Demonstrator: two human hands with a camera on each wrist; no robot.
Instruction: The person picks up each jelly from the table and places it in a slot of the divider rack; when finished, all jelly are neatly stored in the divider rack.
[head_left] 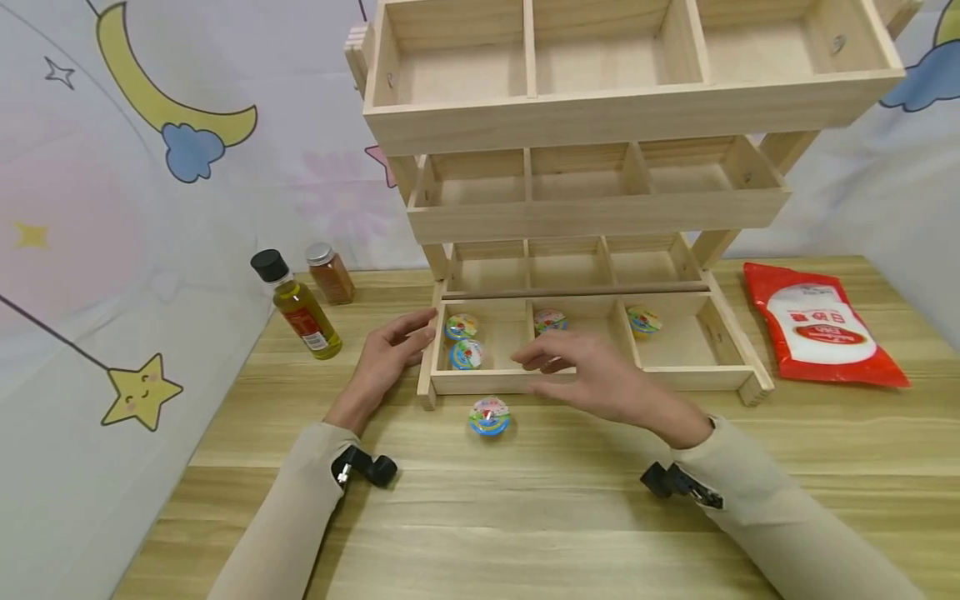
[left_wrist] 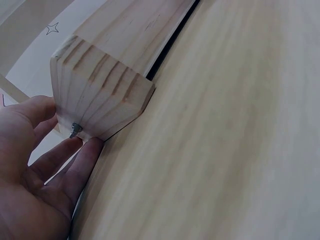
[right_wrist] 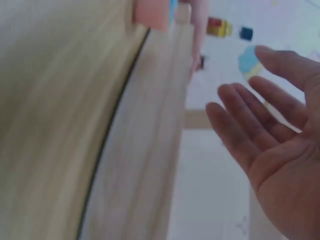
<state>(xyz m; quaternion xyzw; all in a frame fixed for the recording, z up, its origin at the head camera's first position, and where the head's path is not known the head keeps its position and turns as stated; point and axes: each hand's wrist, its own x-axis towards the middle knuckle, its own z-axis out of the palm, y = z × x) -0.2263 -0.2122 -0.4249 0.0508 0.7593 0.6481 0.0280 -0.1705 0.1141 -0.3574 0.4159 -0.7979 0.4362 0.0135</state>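
Note:
My left hand (head_left: 388, 350) touches the left side of a wooden tiered rack (head_left: 600, 217). In the left wrist view its fingers (left_wrist: 57, 160) rest against the end of the rack's wooden foot (left_wrist: 100, 90). Over the front edge of the lowest tray hovers my right hand (head_left: 592, 375), fingers apart and holding nothing. A small lidded cup (head_left: 489, 417), like a jelly cup, stands on the table in front of the rack. Two such cups (head_left: 465, 354) are in the bottom left compartment, one cup (head_left: 551, 319) in the middle, partly hidden, and one cup (head_left: 644, 321) in the right.
Left of the rack stand an oil bottle (head_left: 306, 317) with a black cap and a spice jar (head_left: 331, 273). A red and white bag (head_left: 825, 325) lies on the wooden table (head_left: 510, 533) to the right. Upper tiers overhang the lowest tray.

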